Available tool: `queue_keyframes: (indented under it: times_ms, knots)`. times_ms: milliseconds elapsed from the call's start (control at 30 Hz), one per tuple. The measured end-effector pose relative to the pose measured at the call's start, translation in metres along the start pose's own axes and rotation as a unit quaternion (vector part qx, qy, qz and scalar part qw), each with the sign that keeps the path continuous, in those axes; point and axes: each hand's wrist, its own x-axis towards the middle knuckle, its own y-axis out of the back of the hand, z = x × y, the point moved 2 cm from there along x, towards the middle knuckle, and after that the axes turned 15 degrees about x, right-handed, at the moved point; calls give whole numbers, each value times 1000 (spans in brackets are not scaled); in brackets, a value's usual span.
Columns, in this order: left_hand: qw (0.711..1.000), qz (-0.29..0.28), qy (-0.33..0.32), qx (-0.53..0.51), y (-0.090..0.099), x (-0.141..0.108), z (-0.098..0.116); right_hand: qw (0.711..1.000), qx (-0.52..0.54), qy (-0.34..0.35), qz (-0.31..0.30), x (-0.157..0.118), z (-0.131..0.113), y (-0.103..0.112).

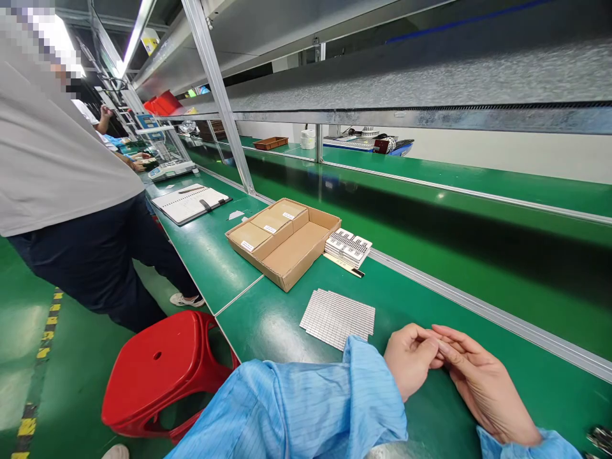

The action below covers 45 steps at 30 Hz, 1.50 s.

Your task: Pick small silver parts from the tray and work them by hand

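Observation:
Over the green bench at the lower right, my left hand (pixel 412 358) has its fingers curled and its thumb pressed against the index finger. My right hand (pixel 482 382) meets it at the fingertips, thumb and fingers drawn together. Anything pinched between them is too small or hidden to make out. Left of my hands lies a flat sheet of small grey-white pieces in rows (pixel 339 317). Beyond it a cardboard box (pixel 299 245) holds brown packets with white labels on one side. A stack of white cards with black marks (pixel 349 246) sits against the box's right corner.
A red stool (pixel 153 370) stands by the bench's left edge. A person in a grey shirt (pixel 62 140) stands close on the left. An open notebook (pixel 189 203) and a scale (pixel 171 169) are farther along the bench. A metal post (pixel 220 95) rises behind the box.

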Motion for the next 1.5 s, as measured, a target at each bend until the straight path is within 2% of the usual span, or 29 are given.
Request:
queue_keyframes:
  times_ms: [300, 1500]
  knots:
    - [1000, 4, -2, 4, 0, 0, -1, 1000, 0, 0, 1, 1, 1, 4]
    - [1000, -1, -5, 6, 0, 2, -5, 999, 11, -12, 45, 0, -1, -5]
